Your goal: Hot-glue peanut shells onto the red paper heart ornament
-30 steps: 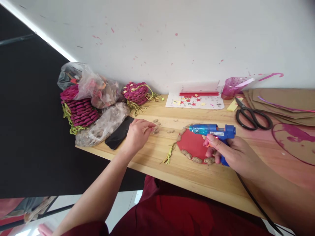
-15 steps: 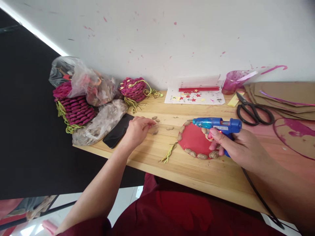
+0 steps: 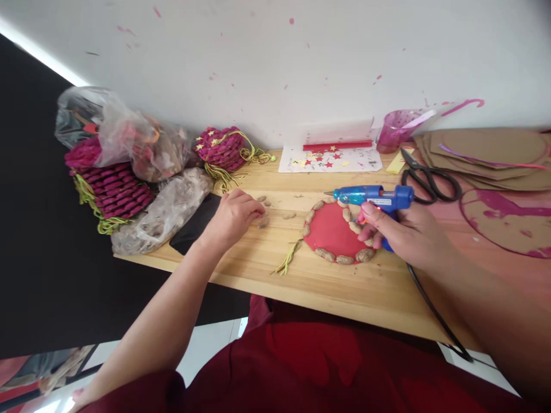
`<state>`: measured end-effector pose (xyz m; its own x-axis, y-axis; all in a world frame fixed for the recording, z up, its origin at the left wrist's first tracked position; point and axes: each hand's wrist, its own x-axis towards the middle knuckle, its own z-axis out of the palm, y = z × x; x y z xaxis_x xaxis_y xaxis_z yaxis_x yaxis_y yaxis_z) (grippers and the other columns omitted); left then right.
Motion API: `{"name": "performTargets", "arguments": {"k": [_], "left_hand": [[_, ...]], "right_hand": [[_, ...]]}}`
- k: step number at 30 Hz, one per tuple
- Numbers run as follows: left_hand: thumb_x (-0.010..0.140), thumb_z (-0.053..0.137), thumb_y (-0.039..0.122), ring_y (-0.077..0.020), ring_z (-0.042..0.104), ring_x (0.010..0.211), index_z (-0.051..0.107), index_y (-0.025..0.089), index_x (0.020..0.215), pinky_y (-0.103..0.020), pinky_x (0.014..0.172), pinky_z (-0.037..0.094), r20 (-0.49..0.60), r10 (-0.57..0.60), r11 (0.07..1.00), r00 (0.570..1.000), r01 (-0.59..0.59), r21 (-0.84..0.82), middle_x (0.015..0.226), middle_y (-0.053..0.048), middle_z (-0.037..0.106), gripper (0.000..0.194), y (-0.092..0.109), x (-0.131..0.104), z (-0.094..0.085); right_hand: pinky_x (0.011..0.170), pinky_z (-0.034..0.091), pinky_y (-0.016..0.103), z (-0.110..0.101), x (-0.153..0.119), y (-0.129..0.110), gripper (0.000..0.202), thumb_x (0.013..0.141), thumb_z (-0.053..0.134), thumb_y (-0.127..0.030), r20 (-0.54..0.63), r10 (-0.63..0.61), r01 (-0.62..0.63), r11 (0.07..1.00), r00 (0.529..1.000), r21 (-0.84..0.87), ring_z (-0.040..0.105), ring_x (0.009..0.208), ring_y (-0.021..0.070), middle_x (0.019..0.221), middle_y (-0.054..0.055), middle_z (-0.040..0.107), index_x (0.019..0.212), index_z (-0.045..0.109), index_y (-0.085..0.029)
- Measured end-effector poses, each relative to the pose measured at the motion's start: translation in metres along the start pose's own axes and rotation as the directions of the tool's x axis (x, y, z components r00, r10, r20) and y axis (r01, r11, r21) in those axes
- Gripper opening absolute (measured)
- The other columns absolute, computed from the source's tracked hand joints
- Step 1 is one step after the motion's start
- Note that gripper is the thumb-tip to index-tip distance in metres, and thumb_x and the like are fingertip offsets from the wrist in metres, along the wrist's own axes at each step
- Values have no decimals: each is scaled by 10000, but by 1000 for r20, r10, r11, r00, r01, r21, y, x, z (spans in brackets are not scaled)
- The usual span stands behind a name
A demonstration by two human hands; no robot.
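One view, head, was examined; clock positions are read from the red disc, twelve o'clock being toward the wall. The disc lies flat on the wooden tabletop, with unshelled peanuts ranged along its rim; a gap shows near eight o'clock, and the rim near three is partly hidden.

The hands are well apart. At three o'clock the right hand is wrapped around the handle of a blue hot-glue gun, thumb uppermost, nozzle aimed at nine and passing above the upper rim; contact there cannot be confirmed. At nine o'clock the left hand has its fingers bunched beside loose peanuts; whether one is pinched cannot be told.

Noted nearby: green yarn at eight, star stickers at twelve, scissors at two.

Handling, by judgement: peanuts should be light, rough and brittle, best taken lightly by the sides. The disc appears thin and light, best steadied at bare rim. The gun looks rigid and modest in weight; the handle is the sound hold, the nozzle presumably hot, and the black cord may drag.
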<state>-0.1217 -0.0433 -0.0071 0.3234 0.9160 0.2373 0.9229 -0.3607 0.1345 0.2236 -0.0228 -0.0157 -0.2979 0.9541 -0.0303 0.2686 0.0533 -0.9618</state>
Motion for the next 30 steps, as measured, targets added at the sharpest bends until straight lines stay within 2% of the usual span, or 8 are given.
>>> {"name": "performTargets", "arguments": {"k": [4,7,11,14,16,21,30], "left_hand": [[966,613,175,-260,630,945,749,195,919,-434,904,481,-2,49,999,999,-49,-1,923,-82,757,146,-6,2,1],[980,597,175,-248,627,922,730,188,922,-419,886,480,-27,86,996,996,-86,-3,916,-75,755,146,2,1,-3],[1021,570,206,-221,615,928,719,189,955,-389,883,451,-68,204,977,977,-207,-41,918,-53,748,164,39,-1,-14],[1030,576,215,-213,603,971,708,197,988,-381,887,415,-45,371,926,928,-373,-56,951,-37,736,140,69,-1,-14],[1032,567,201,-218,593,994,696,187,1024,-377,878,402,-15,435,899,900,-435,-46,960,-43,721,130,80,-1,-8],[1051,509,188,-237,577,1017,673,172,1041,-384,872,386,5,474,880,880,-474,-14,966,-59,707,165,83,1,5],[1039,523,178,-247,576,1028,677,170,1066,-393,890,391,22,487,874,873,-486,-17,1004,-63,717,156,85,0,8]], "right_hand": [[428,528,226,1,0,0,458,901,660,-659,-16,-4,5,998,1000,63,689,595,140,801,47,718,860,717,-206],[432,527,220,1,-1,-1,474,910,649,-658,-7,-11,12,998,1000,64,672,580,133,746,43,700,832,712,-195],[427,527,208,2,-1,-2,490,915,639,-661,-1,-15,15,999,1000,51,657,549,123,694,36,684,819,694,-184],[413,529,211,1,-1,-1,513,902,635,-686,7,-23,22,999,1000,35,668,550,134,682,39,681,808,683,-184],[413,530,215,1,-1,0,523,898,628,-699,14,-22,22,999,1000,23,672,550,138,679,42,685,803,679,-187],[421,518,227,1,-1,1,530,905,614,-705,9,-24,24,1000,1000,-8,670,542,139,668,43,686,786,663,-191],[430,512,245,2,-1,0,522,894,617,-718,23,-11,11,1000,1000,6,668,534,142,661,34,680,770,641,-212]]}}
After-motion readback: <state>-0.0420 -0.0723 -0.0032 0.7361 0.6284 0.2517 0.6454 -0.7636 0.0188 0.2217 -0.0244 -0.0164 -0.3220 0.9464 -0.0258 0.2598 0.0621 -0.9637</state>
